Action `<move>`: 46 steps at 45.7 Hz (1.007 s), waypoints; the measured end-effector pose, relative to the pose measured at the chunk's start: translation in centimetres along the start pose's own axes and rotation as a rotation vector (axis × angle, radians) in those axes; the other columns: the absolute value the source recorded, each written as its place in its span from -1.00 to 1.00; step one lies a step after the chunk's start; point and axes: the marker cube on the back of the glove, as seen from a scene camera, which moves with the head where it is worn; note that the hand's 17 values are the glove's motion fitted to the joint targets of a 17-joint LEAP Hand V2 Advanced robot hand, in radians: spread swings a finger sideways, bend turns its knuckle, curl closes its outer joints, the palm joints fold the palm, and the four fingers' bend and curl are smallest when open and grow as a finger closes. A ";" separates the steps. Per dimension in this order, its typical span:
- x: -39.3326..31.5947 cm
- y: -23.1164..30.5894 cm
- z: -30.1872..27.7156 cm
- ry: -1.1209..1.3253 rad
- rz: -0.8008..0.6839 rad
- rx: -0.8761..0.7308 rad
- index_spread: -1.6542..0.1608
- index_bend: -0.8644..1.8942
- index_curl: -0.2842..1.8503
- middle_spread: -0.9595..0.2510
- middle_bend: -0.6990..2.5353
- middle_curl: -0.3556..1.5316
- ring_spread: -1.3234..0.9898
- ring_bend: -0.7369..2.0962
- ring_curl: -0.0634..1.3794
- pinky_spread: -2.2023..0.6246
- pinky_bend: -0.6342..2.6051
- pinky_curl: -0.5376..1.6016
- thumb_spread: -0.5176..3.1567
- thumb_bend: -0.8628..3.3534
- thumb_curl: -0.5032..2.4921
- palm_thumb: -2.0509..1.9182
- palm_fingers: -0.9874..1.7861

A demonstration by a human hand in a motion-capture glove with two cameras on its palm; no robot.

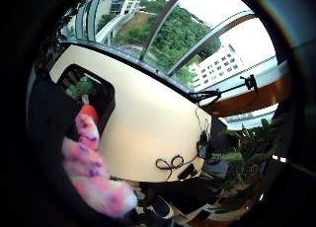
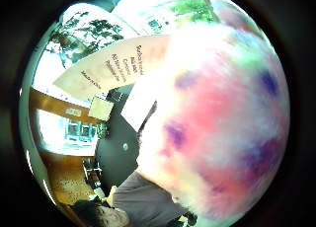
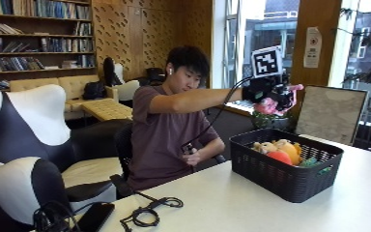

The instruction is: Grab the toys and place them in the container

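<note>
Black-gloved, the person's right hand [image 3: 270, 92] gripped a pink plush toy [image 3: 266, 106], arm stretched out level above the dark basket [image 3: 282, 176] on the counter [image 3: 249, 208].

The person [image 3: 166, 140] wears a dull purple short-sleeved T-shirt [image 3: 156, 145] and a small white earbud [image 3: 171, 71]. The right hand [image 3: 269, 94] is covered by a black glove with black straps. The other hand [image 3: 191, 155] is bare.
</note>
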 end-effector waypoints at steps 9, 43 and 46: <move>-5.2 -3.2 3.8 0.156 -0.078 -0.016 0.46 0.31 0.05 0.31 0.27 0.22 -0.19 0.36 0.12 0.30 -0.08 -0.06 -0.48 -0.57 0.03 0.35 0.47; -11.6 -4.4 8.0 0.169 0.070 -0.402 0.65 -0.38 -0.45 0.64 -0.49 -0.23 0.11 -0.27 -0.33 0.58 -0.04 -0.11 -0.04 -0.61 -0.22 0.10 -0.57; -11.9 -4.3 8.1 0.144 0.024 -0.397 0.65 -0.37 -0.48 0.64 -0.50 -0.25 0.12 -0.27 -0.34 0.58 -0.05 -0.12 -0.02 -0.60 -0.24 0.09 -0.55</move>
